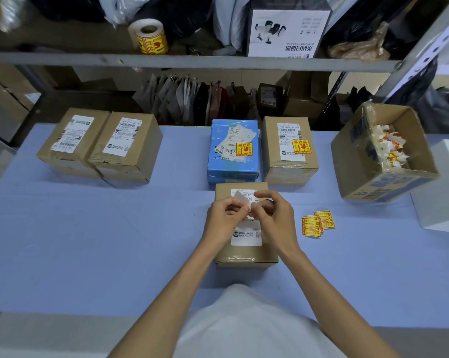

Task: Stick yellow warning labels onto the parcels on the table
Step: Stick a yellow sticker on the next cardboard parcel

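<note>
Desk (102,241) first: it carries five parcels. At the back, the blue parcel (233,161) and the brown parcel (290,166) to its right already wear yellow labels. The far-left parcel (73,140) and its neighbour (126,148) show none. The near parcel (244,254) lies directly under your hands, unlabelled as far as can be seen. Your left hand (223,215) and right hand (277,218) meet above it, the fingers of both pinched narrow on one small white-faced slip (240,198), apparently a label being parted from its backing. Peel slowly from one corner and keep the sticky side off your fingertips. Lay it beside the barcode, not over it, and smooth from one edge outward. Spare labels (317,223) wait just right of that parcel.
</note>
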Demonstrator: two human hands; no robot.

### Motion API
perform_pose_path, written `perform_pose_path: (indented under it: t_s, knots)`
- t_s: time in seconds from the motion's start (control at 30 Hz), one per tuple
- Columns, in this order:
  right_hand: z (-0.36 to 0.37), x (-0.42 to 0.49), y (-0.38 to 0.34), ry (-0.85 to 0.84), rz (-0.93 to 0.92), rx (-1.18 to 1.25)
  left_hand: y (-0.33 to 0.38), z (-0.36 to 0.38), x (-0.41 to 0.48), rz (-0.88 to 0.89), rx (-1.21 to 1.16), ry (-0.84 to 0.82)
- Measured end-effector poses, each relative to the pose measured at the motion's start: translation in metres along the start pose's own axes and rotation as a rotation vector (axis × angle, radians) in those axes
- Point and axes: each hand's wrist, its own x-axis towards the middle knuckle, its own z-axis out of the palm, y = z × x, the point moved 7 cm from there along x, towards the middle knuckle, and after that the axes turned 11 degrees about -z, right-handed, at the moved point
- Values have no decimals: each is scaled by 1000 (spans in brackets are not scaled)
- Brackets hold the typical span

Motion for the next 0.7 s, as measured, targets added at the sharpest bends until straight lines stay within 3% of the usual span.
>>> perform_pose_path:
  t_s: [0.17,0.4,0.57,0.7]
  knots:
    - [-5,2,2,61,23,13,-2,-7,4,-69,6,108]
    - [0,3,2,31,44,87,-1,3,2,-64,11,47]
    - [-25,5,14,245,130,71,-8,-15,7,-138,33,181]
    - [-32,6,17,279,151,51,-4,-19,3,-167,-113,205]
